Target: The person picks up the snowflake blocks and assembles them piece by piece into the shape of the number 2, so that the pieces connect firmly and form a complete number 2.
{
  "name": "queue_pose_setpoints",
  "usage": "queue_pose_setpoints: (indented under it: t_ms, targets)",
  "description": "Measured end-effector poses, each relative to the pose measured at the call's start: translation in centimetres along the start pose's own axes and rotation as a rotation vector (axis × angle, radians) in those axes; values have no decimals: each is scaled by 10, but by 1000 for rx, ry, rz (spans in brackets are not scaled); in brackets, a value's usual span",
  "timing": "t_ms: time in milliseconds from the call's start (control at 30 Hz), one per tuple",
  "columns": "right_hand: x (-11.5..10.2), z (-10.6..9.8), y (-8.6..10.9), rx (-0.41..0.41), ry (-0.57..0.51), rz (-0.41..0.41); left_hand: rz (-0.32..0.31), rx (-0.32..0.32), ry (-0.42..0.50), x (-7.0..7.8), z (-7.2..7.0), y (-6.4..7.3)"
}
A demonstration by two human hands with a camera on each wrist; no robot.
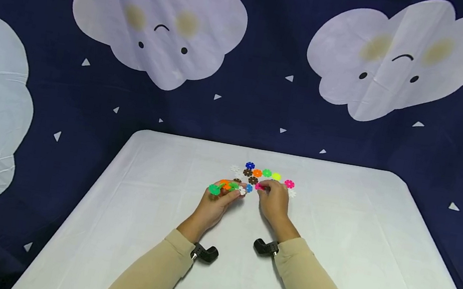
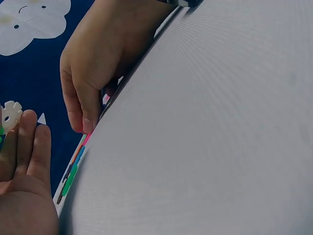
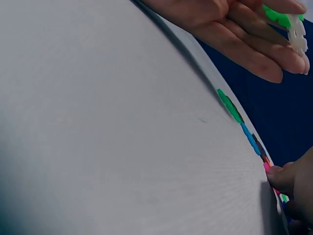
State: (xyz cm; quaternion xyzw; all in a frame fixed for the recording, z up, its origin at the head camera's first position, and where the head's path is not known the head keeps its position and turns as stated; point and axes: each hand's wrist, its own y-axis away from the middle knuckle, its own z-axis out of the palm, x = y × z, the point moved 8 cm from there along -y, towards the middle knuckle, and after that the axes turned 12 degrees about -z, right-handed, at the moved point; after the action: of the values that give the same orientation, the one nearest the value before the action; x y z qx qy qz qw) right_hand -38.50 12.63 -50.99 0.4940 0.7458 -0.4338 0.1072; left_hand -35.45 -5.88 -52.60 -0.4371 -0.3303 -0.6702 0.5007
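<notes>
My left hand (image 1: 213,207) holds a string of joined plastic snowflake discs, with a green disc (image 1: 214,190) at its outer end and orange and green ones along it. Between thumb and fingers at the inner end is a white snowflake disc (image 1: 242,191), which the right wrist view shows edge-on beside a green one. My right hand (image 1: 275,204) reaches down to the table, its thumb and fingertips pinching a pink snowflake disc (image 1: 258,186) at the table surface. A light blue disc (image 1: 249,188) lies between the two hands.
Loose snowflake discs lie flat on the white table (image 1: 150,253) beyond the hands: dark blue (image 1: 250,165), brown (image 1: 253,181), orange (image 1: 257,173), green (image 1: 267,173), yellow (image 1: 276,176), and pink (image 1: 289,184). A dark blue curtain (image 1: 259,113) with clouds hangs behind the table.
</notes>
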Motion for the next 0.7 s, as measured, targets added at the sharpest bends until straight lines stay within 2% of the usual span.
queue_pose_setpoints:
  t_ms: [167,300,400,600,700]
  targets:
    - [3,-4,6,-23,-69,51,36,16,-67,3,1,2]
    - [5,-11,12,20,-160,58,57,30,-104,4,2,1]
    - [5,-15,17,57,-279,72,49,42,-124,4,2,1]
    - [-6,-10,28,86,-586,108,46,86,-159,6,-1,2]
    - [-13,-8,32,101,-673,122,50,93,-176,7,-1,3]
